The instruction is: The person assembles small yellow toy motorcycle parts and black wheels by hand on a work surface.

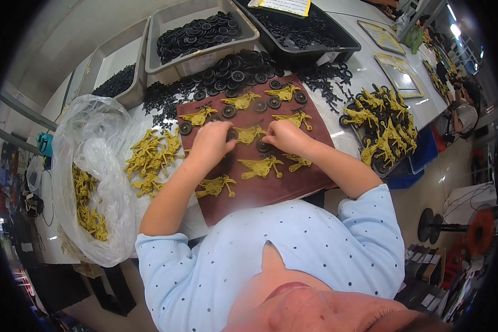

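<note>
On a maroon cloth point(310, 177) lie several yellow toy motorcycle bodies in rows. One yellow motorcycle body point(248, 135) is between my two hands. My left hand point(209, 143) is closed at its left end, fingertips on a black wheel point(232, 134). At the other end my right hand point(284, 136) pinches a second black wheel point(263, 145). Fingers partly cover both wheels, and whether they are seated on the body cannot be made out. Farther back, a yellow motorcycle point(242, 102) lies with black wheels at its ends. Nearer me, a yellow body point(261, 166) has no wheels.
Loose black wheels point(237, 76) are heaped behind the cloth, before a grey bin point(155, 60) of wheels and a black bin point(346, 47) of small parts. At left lie yellow bodies point(152, 157) and a plastic bag point(122, 221). A pile of yellow-and-black motorcycles point(390, 124) stands right.
</note>
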{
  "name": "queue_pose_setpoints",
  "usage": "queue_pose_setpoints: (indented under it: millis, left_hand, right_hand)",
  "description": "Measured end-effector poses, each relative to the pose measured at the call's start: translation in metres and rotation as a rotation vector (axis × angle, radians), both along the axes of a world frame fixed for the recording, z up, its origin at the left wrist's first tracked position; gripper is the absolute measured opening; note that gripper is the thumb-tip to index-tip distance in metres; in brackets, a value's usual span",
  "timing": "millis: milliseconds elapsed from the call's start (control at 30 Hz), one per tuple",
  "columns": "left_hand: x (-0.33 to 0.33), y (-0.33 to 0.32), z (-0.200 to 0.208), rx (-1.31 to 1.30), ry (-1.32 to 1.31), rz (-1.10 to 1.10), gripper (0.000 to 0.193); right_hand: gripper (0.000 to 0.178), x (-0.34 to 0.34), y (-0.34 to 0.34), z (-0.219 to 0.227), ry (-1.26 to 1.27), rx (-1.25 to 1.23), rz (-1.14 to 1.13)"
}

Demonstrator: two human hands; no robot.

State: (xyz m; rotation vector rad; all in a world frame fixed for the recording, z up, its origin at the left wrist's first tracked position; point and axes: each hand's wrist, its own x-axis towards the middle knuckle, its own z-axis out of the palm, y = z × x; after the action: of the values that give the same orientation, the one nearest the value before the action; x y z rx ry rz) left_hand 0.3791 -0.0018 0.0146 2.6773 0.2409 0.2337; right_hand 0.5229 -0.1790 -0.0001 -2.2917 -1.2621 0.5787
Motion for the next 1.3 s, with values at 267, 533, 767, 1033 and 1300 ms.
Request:
queue_pose_setpoints:
  millis: [267,533,767,1033,1300]
  left_hand:
    - [-0.017,-0.015,-0.018,0.201,-0.213,0.002,0.033]
    - [-0.012,-0.020,-0.018,0.172,-0.135,0.002,0.034]
    - [-0.015,-0.025,-0.016,0.237,-0.122,0.047,0.033]
    - [-0.011,-0.027,-0.020,0.237,-0.154,0.032,0.033]
    - [-0.015,-0.024,-0.021,0.213,-0.289,0.054,0.032]
  right_hand:
    - [0.023,0.020,0.008,-0.007,-0.132,0.069,-0.022]
    - [0.020,0.022,0.007,-0.008,-0.076,0.098,-0.065]
    - [0.021,0.022,0.006,-0.013,-0.115,0.147,-0.063]
    - [0.021,0.021,0.009,-0.008,-0.140,0.086,-0.061]
    - [0.021,0.022,0.008,-0.010,-0.127,0.101,-0.046]
